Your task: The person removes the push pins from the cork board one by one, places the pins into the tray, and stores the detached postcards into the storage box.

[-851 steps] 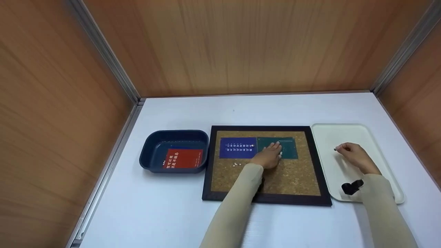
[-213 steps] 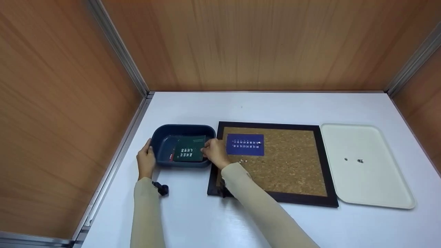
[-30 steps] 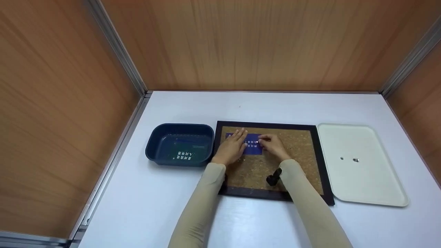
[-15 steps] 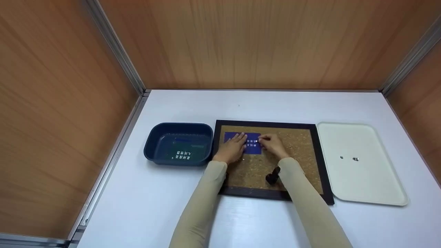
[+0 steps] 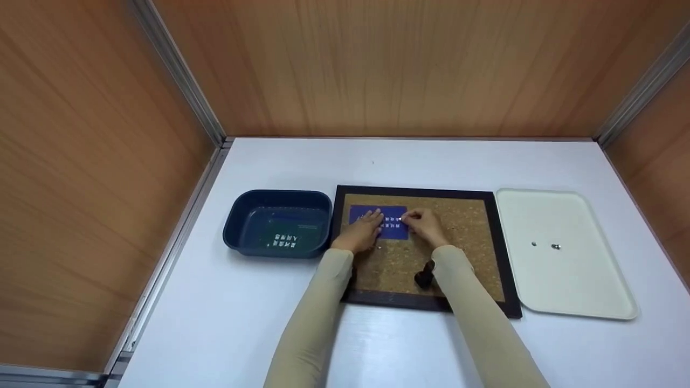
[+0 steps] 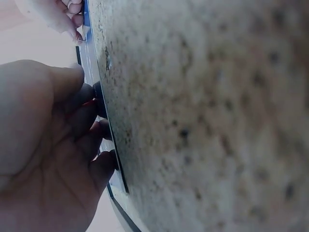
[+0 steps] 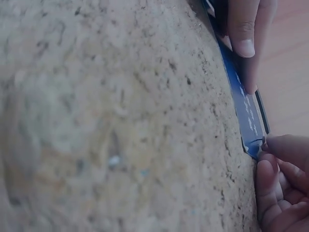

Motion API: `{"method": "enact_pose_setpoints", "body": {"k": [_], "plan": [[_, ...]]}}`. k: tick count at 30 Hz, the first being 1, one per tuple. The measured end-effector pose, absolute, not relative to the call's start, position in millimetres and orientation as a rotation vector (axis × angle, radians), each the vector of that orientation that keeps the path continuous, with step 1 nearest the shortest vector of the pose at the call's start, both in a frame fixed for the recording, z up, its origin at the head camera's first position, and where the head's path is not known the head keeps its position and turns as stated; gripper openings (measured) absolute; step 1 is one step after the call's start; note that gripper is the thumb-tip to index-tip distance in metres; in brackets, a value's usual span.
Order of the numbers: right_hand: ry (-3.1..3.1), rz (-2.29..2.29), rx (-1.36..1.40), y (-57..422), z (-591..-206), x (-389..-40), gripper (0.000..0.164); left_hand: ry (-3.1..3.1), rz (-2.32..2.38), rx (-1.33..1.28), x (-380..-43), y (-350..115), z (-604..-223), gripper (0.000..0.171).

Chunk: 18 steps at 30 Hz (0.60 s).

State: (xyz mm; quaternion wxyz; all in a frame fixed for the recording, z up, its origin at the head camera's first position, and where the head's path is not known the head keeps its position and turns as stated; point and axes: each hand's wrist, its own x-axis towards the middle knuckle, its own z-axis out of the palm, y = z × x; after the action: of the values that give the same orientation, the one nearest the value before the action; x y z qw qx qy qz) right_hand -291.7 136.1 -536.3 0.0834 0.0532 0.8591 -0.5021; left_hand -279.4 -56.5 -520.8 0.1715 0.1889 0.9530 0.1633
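Observation:
A blue card point(image 5: 395, 231) with white characters lies on the upper left of a dark-framed cork board point(image 5: 388, 269). My left hand point(image 5: 360, 233) rests flat on the card's left part, fingers spread and covering some of the print. At its right end my right hand point(image 5: 427, 225) pinches a small shiny thumbtack point(image 5: 400, 219) between thumb and forefinger. The right wrist view shows those fingertips at the card's corner, mostly hiding the tack. Just below the card, a tiny shiny bit point(image 5: 379, 247) sits on the cork beside my left hand.
A dark blue bin point(image 5: 233, 237) stands left of the board, with a green card point(image 5: 304, 237) inside. A pale tray point(image 5: 577, 285) lies to the right, holding a few small metal tacks point(image 5: 556, 246). Wooden panels point(image 5: 409, 70) enclose the white table point(image 5: 259, 312).
The green card, on the board in the oldest frame, is now in the bin over the red one. Both hands have since moved from the bin to the blue card. Over the last second they barely move.

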Motion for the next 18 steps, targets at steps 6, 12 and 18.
{"method": "enact_pose_setpoints", "body": {"k": [6, 12, 18], "plan": [[2.586, -1.462, 0.137, 133.8, -533.8, -290.9, 0.024, 2.684, 0.509, 0.509, -280.1, -56.7, -519.9, 0.048], [2.627, -1.399, 0.116, 132.4, -532.8, -290.1, 0.023, 2.669, 0.503, 0.537, -281.5, -56.8, -520.6, 0.049], [2.647, -1.369, 0.081, 132.7, -532.9, -290.1, 0.021, 2.658, 0.495, 0.556, -282.3, -56.1, -519.7, 0.049]]}}
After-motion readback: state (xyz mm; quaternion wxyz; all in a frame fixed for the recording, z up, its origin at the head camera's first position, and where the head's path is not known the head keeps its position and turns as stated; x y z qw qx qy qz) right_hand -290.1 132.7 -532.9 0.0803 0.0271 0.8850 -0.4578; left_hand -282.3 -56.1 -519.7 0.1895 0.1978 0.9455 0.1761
